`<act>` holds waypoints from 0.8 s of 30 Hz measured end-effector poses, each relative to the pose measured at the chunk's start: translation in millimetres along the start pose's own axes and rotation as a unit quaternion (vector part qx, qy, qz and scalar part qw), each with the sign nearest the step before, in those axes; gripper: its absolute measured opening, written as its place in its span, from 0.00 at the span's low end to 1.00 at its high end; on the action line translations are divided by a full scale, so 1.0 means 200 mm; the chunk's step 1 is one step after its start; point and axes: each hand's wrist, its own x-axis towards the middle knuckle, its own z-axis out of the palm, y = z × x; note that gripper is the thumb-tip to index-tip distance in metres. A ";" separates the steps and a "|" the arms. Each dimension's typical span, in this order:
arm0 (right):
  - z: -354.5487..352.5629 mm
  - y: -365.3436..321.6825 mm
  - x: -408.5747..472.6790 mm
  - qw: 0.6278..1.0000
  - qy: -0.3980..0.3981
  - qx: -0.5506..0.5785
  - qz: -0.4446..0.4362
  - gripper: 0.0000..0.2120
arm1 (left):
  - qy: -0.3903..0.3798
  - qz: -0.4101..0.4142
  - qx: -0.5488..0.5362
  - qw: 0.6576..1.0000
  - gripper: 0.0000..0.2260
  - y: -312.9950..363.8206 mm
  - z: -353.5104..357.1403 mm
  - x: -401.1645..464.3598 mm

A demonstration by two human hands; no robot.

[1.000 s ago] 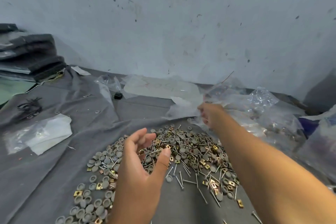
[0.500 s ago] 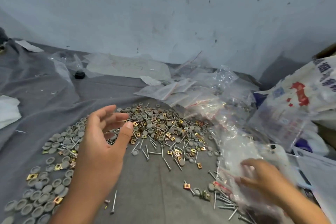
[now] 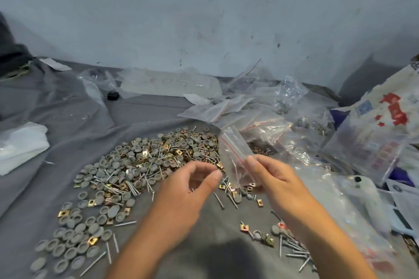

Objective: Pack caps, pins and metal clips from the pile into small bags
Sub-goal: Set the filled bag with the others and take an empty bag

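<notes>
The right hand has its grip pinched on a small clear zip bag with a red seal line, held tilted above the grey cloth. Just left of that grip, the left hand hovers with fingers loosely curled, holding nothing. Beyond both grips lies the pile of grey caps, pins and brass clips, and farther right a heap of empty bags.

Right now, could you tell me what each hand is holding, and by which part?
The right hand pinches a small clear zip bag at its lower edge, near one corner. The left hand holds nothing, its fingers loosely curled beside the bag.
</notes>
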 end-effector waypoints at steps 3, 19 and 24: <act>0.18 -0.02 0.04 0.997 -0.034 0.061 -0.019 0.16 | 0.033 0.017 -0.025 0.999 0.10 0.00 0.00 0.01; 0.38 0.09 0.00 0.999 -0.048 0.016 -0.012 0.10 | 0.183 0.112 0.138 0.967 0.02 -0.03 -0.09 -0.05; 0.40 0.07 -0.03 0.994 0.059 0.023 -0.092 0.07 | 0.204 0.101 0.186 0.956 0.02 -0.04 -0.09 -0.05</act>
